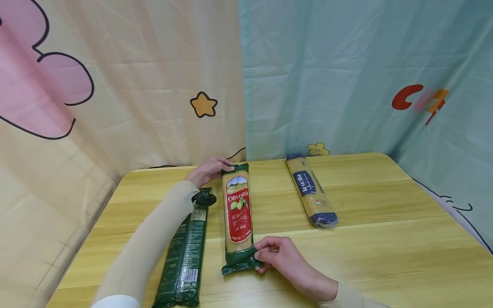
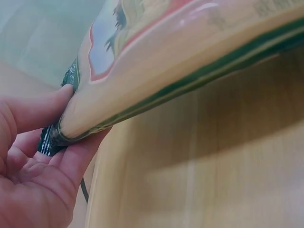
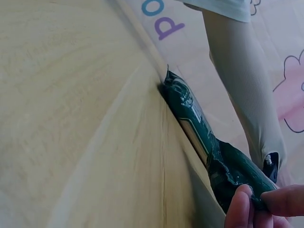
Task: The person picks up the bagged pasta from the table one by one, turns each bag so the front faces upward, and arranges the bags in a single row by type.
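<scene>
1. the red-labelled spaghetti pack (image 1: 238, 214) is held over the desk (image 1: 385, 256), label facing up.
2. the left hand (image 1: 209, 170) pinches its eleven o'clock corner; the right hand (image 1: 283, 261) pinches its five o'clock corner.
3. a green pack (image 1: 185, 259) lies at its eight o'clock, partly hidden by the left sleeve (image 1: 150, 244).
4. a blue-ended pack (image 1: 311, 192) lies at two o'clock.

- Red label (image 1: 239, 209) on the yellow pasta pack (image 1: 233, 247): "Olivoilà" in big white letters, then Chinese writing, "500" and "spaghetti 1.7mm" near the bottom.
- Blue label (image 1: 304, 183) on another pasta pack (image 1: 316, 203): "la sicilia".
- Green pack (image 1: 173, 273): "7mm", a barcode (image 1: 189, 275), and print too tiny to read.
- Cloth (image 3: 192, 52): a blue "o" and a purple "p" or "d".
</scene>
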A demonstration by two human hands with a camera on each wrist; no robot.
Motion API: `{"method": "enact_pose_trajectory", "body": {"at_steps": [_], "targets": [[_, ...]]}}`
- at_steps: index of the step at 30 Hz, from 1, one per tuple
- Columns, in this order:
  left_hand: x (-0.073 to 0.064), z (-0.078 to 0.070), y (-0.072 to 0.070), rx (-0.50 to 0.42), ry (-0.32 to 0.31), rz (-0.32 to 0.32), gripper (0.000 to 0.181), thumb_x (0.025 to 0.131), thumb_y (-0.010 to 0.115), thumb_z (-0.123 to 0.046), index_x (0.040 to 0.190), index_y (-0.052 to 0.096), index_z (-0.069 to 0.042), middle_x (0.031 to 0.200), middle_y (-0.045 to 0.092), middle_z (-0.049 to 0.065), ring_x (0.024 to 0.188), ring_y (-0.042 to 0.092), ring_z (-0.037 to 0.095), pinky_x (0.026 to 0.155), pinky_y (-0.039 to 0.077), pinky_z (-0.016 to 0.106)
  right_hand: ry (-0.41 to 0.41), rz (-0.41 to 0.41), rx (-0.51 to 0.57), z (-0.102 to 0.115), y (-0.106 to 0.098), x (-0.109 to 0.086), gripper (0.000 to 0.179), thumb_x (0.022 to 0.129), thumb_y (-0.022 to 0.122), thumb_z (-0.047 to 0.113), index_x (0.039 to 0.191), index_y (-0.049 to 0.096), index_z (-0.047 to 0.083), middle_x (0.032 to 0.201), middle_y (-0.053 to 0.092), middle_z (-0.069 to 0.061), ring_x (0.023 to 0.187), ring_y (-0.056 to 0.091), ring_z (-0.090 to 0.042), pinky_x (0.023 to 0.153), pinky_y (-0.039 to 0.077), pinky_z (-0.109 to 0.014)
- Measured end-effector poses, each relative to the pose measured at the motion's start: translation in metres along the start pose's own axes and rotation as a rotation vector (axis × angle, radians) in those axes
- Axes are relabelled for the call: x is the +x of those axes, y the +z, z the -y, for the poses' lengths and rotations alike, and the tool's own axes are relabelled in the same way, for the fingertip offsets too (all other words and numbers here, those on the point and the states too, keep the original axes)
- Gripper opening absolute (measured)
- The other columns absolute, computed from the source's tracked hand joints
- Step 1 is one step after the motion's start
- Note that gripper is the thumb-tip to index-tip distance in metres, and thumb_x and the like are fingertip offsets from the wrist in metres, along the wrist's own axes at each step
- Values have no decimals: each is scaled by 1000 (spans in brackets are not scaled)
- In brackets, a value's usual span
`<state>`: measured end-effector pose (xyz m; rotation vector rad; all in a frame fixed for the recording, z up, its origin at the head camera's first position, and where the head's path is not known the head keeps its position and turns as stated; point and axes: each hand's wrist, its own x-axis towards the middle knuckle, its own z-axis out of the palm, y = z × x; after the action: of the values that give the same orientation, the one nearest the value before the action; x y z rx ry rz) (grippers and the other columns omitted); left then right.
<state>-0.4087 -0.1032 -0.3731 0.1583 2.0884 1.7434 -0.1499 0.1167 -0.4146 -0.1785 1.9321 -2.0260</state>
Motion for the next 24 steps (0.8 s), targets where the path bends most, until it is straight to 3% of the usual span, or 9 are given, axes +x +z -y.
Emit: {"method": "enact_pose_trajectory", "body": {"at_steps": [11, 19, 24], "targets": [[20, -6, 24, -13, -10, -37, 34, 91, 70, -7, 123, 66, 2, 134, 53, 13, 110, 52, 23, 86, 47, 32, -15, -74, -26, 4, -21, 1, 19, 89, 62, -3, 104, 64, -14, 85, 68, -10, 65, 66, -18, 67, 57, -30], [36, -10, 40, -135, -8, -40, 36, 92, 67, -4, 127, 63, 2, 139, 49, 13, 113, 53, 26, 97, 45, 37, -21, -173, -73, 9, -44, 3, 20, 89, 62, -4, 105, 65, -15, 88, 68, -11, 67, 65, -18, 67, 56, -30], [43, -11, 49, -236, 2, -53, 38, 92, 64, 3, 130, 60, 3, 136, 50, 15, 107, 55, 24, 89, 48, 32, -34, -241, -111, 13, -57, 7, 22, 89, 62, -4, 107, 65, -16, 89, 69, -14, 66, 65, -18, 67, 56, -30]]}}
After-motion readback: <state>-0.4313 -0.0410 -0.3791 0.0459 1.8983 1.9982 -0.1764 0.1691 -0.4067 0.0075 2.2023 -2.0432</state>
